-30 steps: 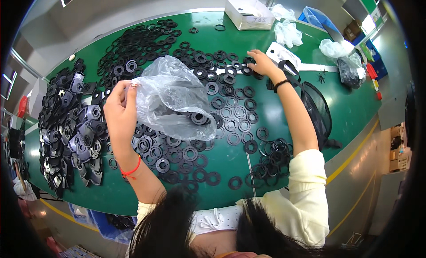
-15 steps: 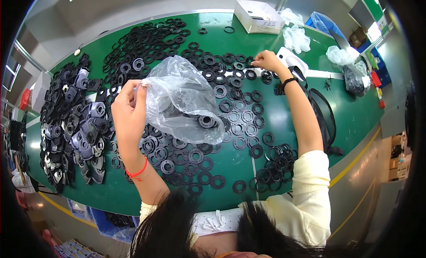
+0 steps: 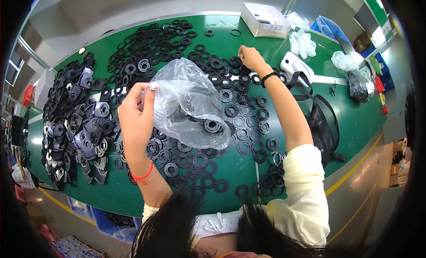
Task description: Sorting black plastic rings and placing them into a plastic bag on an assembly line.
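Note:
My left hand (image 3: pixel 135 109) pinches the rim of a clear plastic bag (image 3: pixel 188 87) and holds it up over the table. Inside the bag's lower part lies a dark ring (image 3: pixel 212 125), along with other dark shapes blurred by the film. Farther out to the right, my right hand (image 3: pixel 252 59) is bent down over the edge of a cluster of black rings (image 3: pixel 215 62). Its fingers are curled together, and what they grip, if anything, is hidden. More flat rings (image 3: pixel 199 159) are spread below and right of the bag.
Dark moulded parts (image 3: pixel 73 120) are heaped at the left. A pile of thin black rings (image 3: pixel 151 42) lies at the far side. At the right are a white fan-like device (image 3: pixel 296 68), a black mesh bag (image 3: pixel 325 125), a white box (image 3: pixel 265 25) and crumpled plastic bags (image 3: pixel 302 44).
My right hand has shifted left and slightly away from me along the ring cluster. My left hand still holds the bag. The whole view has shifted a little.

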Demonstrator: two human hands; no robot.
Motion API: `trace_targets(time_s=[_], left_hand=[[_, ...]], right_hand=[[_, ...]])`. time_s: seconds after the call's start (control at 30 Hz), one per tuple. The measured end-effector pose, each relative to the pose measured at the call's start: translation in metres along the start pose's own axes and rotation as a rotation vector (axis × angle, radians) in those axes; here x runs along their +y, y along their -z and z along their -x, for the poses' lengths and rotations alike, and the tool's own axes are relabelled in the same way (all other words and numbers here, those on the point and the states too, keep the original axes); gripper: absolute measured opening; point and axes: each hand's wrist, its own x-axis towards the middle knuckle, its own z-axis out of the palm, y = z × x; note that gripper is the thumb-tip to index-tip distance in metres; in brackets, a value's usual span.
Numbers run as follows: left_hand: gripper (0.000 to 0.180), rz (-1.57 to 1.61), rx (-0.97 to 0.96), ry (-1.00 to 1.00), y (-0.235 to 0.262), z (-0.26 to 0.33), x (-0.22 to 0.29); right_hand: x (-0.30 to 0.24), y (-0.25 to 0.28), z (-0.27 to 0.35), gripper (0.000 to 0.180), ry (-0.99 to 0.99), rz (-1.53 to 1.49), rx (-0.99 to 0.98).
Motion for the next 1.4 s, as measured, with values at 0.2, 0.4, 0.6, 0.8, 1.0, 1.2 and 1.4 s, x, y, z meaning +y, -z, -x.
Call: trace_targets(time_s=[0.2,0.4,0.6,0.8,1.0,1.2,1.4], left_hand=[[0.015,0.021,-0.016,0.035,-0.002,0.001,0.008],[0.014,0.012,-0.011,0.016,0.000,0.000,0.002],[0.015,-0.002,0.002,0.017,0.006,0.003,0.003],[0.016,0.001,-0.006,0.002,0.002,0.001,0.002],[0.017,-0.009,-0.009,0.006,0.002,0.000,0.001],[0.018,-0.029,-0.025,-0.004,0.002,-0.002,0.000],[0.018,-0.034,-0.033,-0.028,0.000,-0.002,0.001]], right_hand=[[0.009,-0.005,-0.027,0.022,-0.057,0.078,-0.228],[0.015,-0.003,-0.035,0.024,-0.002,0.238,-0.316],[0.007,0.030,-0.012,0.018,0.113,-0.224,-0.037],[-0.020,0.100,0.046,0.021,0.121,-0.269,-0.078],[-0.034,0.145,0.145,0.014,0.072,-0.075,-0.302],[-0.032,0.162,0.223,0.028,-0.043,-0.176,-0.879],[-0.030,0.163,0.266,0.034,-0.117,-0.074,-1.003]])
